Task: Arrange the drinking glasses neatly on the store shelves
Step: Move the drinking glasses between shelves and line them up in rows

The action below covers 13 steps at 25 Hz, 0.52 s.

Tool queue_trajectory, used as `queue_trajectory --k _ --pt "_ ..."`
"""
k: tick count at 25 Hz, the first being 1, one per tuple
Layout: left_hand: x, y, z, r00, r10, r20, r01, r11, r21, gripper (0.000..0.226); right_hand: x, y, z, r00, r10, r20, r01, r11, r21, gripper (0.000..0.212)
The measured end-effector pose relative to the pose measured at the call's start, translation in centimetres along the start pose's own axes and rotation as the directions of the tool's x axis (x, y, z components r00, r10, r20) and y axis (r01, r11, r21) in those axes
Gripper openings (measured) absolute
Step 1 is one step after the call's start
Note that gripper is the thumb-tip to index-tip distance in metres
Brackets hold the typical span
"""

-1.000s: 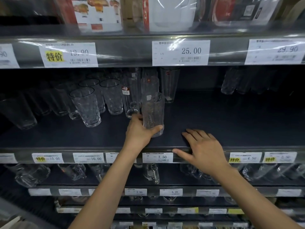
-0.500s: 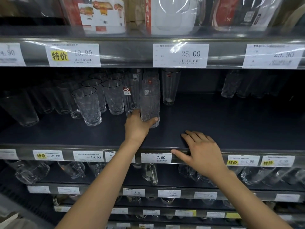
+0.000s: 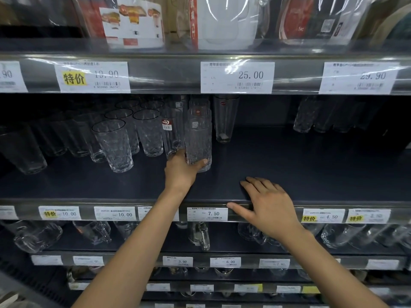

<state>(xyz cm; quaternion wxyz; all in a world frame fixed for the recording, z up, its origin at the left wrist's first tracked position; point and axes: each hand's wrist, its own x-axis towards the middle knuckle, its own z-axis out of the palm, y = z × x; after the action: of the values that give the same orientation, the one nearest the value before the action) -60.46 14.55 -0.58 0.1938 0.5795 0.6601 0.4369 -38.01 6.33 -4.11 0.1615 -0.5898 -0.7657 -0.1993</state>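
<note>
A: Largest entry?
B: One run of store shelving (image 3: pixel 178 72), with grey metal rails, clear label strips and several tiers. It fills the view. Reference mark is the 7.50 price label (image 3: pixel 207 214).

A: Surface above that label?
B: One dark shelf (image 3: pixel 311 170), matt blue-black, bare up and right of the label and in deep shadow at the back.

A: Higher up?
B: A lot of boxed and wrapped goods (image 3: pixel 133 21) sits well above the label, over tags reading 19.90, 25.00 and 29.90.

A: Below the label?
B: Several glass mugs (image 3: pixel 200 235) on the lower tiers.

A: Drinking glasses?
B: Rows of patterned tumblers (image 3: pixel 113 145) up and left of the label. A plain tall glass (image 3: pixel 224 121) above it. More glasses (image 3: pixel 304 116) far up-right, dim.

A: Task piece?
B: One ribbed tall glass (image 3: pixel 198 138), upright on the dark shelf directly above the label, heading a file of similar glasses.

A: Hands?
B: The left hand (image 3: pixel 181 172) has thumb and fingers curled round that glass's base. The right hand (image 3: pixel 269 203) is just right of the label, flat, with fingers straight and spread on the shelf's front edge. It grips nothing.
</note>
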Motion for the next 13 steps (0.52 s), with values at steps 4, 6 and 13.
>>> queue_trajectory --k 4,6,13 --pt "-0.01 -0.03 -0.06 1.000 0.004 0.007 -0.003 0.999 -0.038 0.059 -0.06 0.05 -0.11 1.000 0.005 0.014 -0.005 1.000 0.000 0.082" --pt "-0.03 -0.03 -0.05 1.000 0.014 0.002 -0.014 0.999 -0.045 0.058 -0.03 -0.06 -0.14 1.000 0.009 0.025 -0.009 1.000 -0.008 0.082" --pt "0.09 -0.20 0.00 0.999 0.032 -0.005 -0.032 0.999 -0.028 0.056 -0.01 -0.28 -0.33 0.997 0.030 0.066 -0.030 1.000 -0.005 0.084"
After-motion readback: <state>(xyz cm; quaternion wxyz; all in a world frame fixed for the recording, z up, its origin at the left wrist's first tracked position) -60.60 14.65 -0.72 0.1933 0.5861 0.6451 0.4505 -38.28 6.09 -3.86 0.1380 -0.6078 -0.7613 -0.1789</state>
